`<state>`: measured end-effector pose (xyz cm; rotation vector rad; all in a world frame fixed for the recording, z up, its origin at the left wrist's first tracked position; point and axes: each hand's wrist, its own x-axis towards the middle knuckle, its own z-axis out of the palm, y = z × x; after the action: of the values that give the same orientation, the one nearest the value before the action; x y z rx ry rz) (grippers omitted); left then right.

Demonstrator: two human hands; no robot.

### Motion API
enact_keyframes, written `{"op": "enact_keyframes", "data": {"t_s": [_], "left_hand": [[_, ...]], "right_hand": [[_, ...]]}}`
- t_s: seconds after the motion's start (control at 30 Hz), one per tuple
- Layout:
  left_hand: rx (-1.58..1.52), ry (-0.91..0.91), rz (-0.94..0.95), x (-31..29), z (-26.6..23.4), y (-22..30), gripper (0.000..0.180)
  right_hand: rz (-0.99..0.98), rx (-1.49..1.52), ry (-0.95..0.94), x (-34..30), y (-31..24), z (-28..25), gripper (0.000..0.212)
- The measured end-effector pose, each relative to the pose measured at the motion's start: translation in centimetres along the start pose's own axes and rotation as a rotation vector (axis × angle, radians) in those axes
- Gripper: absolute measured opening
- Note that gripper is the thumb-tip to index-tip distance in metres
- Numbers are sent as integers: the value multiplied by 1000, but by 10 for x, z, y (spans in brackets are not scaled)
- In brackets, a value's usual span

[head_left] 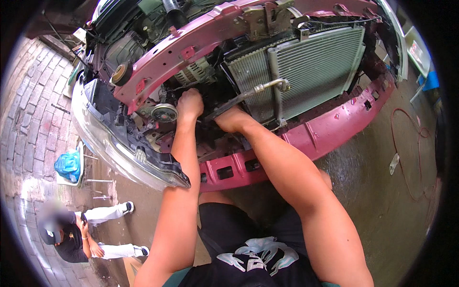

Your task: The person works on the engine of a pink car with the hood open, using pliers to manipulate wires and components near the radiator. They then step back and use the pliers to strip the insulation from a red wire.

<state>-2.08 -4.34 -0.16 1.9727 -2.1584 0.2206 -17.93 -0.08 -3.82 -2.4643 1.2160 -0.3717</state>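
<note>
Both my arms reach into the opened front of a pink car. My left hand is closed in a fist in the engine bay; whatever its fingers may hold is hidden. Left of it sits a round ribbed pulley, and above it a metal alternator. My right hand lies lower and to the right, under a dark hose that ends in a metal pipe. Its fingers disappear into the dark gap, so their grip does not show. The finned condenser stands tilted right of both hands.
A pink upper crossmember and lower bumper beam frame the opening. The headlight juts out beside my left forearm. At left, a blue bag rests on a white chair, near a seated person. A red hose lies at right.
</note>
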Motion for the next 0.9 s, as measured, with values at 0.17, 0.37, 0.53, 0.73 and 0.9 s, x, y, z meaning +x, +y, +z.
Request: {"op": "enact_keyframes", "data": {"t_s": [0.17, 0.37, 0.53, 0.73, 0.9], "left_hand": [[-17, -104, -63, 6, -9, 17, 30], [0, -40, -16, -2, -1, -5, 23], [-1, -19, 48, 14, 4, 10, 21], [26, -44, -26, 6, 3, 1, 22], [-10, -75, 5, 8, -4, 2, 23]], "right_hand": [[130, 79, 80, 11, 20, 28, 37], [271, 98, 33, -11, -13, 6, 36], [446, 106, 121, 6, 23, 51, 42], [391, 57, 116, -10, -5, 30, 41], [440, 229, 257, -16, -11, 23, 37]]}}
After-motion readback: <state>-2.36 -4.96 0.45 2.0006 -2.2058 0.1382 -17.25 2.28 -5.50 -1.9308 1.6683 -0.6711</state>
